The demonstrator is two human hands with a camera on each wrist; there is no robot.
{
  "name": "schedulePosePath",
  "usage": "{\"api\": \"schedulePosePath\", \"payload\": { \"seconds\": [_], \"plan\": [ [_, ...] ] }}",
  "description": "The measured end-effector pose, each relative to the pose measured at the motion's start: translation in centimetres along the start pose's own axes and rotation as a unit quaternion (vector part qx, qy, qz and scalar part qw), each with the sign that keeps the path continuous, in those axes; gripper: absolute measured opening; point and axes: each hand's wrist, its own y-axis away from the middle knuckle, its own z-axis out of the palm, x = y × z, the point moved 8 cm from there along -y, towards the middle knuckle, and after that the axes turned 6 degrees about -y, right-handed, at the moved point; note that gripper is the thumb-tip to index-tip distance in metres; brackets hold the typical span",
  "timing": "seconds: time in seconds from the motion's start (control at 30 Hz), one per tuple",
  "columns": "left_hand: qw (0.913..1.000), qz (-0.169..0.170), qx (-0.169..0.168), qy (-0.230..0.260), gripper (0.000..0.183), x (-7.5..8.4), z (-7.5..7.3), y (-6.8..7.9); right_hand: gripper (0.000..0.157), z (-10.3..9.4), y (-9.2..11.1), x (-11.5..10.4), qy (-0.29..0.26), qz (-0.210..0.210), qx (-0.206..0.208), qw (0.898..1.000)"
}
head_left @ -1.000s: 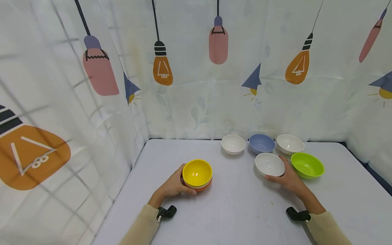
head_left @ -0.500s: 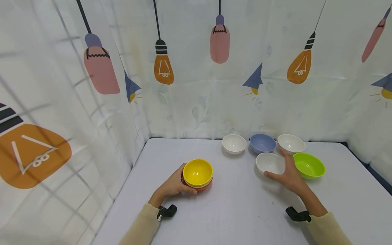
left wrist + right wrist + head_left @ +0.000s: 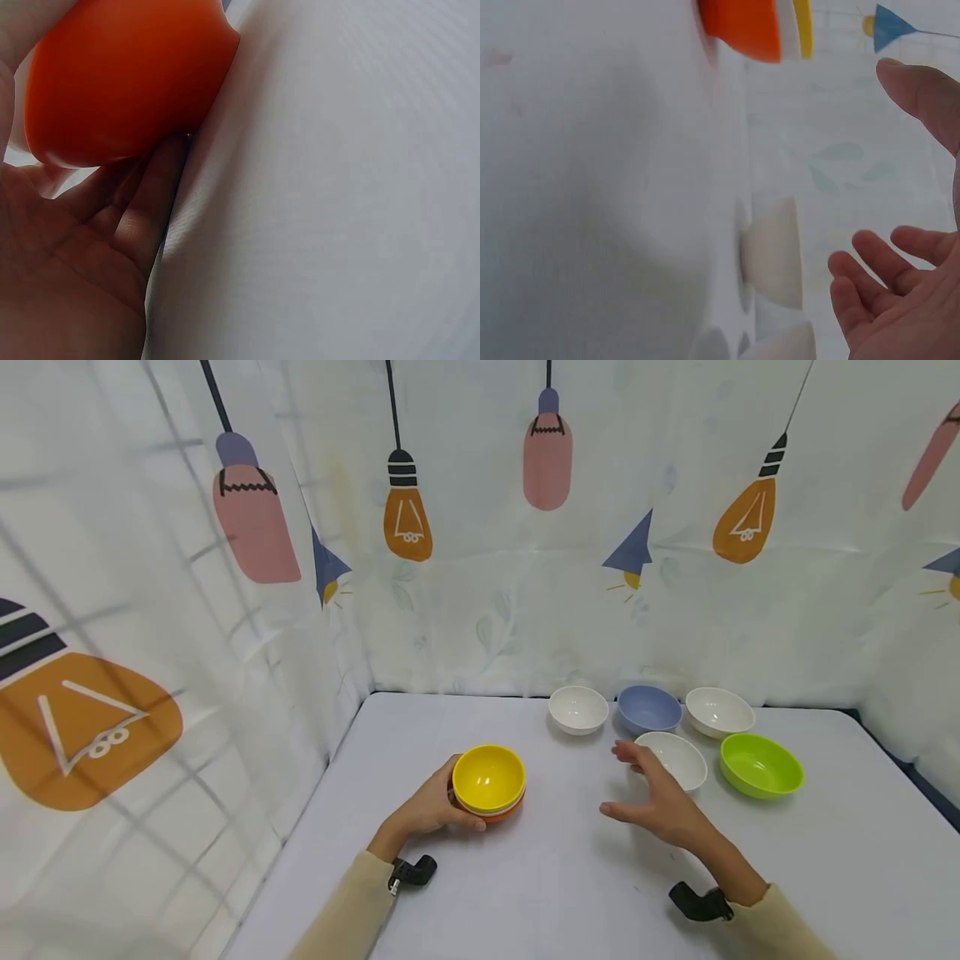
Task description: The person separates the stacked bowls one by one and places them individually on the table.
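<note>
My left hand (image 3: 431, 803) grips the side of a small stack of bowls, thumb at the front. A yellow bowl (image 3: 489, 777) is on top, a white rim shows beneath it, and an orange bowl (image 3: 127, 82) is lowest. In the left wrist view, fingers reach down beside the orange bowl near the tablecloth. My right hand (image 3: 663, 806) holds nothing; its thumb and fingers are spread above the table. It partly covers the left side of the nearest white bowl (image 3: 681, 760) in the head view. The right wrist view shows the stack beyond the thumb.
Along the back right stand a white bowl (image 3: 578, 710), a blue bowl (image 3: 649, 709) and another white bowl (image 3: 720, 712). A green bowl (image 3: 761, 766) sits in front of them at right. A printed curtain (image 3: 495, 610) hangs behind the white-covered table (image 3: 555, 893).
My right hand has let go of the nearest white bowl and moved left and off it, fingers spread. My left hand keeps its grip on the stack, which has stayed in place.
</note>
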Motion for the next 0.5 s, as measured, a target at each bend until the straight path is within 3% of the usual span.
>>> {"api": "schedulePosePath", "payload": {
  "seconds": [0.3, 0.37, 0.5],
  "plan": [
    [1.0000, 0.004, 0.005, -0.002, 0.096, -0.1, 0.0, 0.0, 0.068, 5.8, -2.5, -2.7, -0.037, -0.036, -0.105, 0.993],
    [1.0000, 0.006, 0.004, -0.002, 0.096, -0.1, 0.0, -0.1, 0.066, 7.1, -3.1, -3.0, -0.045, -0.040, -0.124, 0.990],
    [0.9999, 0.011, 0.000, -0.004, 0.097, -1.5, 0.2, -0.7, 0.069, 9.1, -4.1, -3.3, -0.047, -0.036, -0.140, 0.988]
  ]
}}
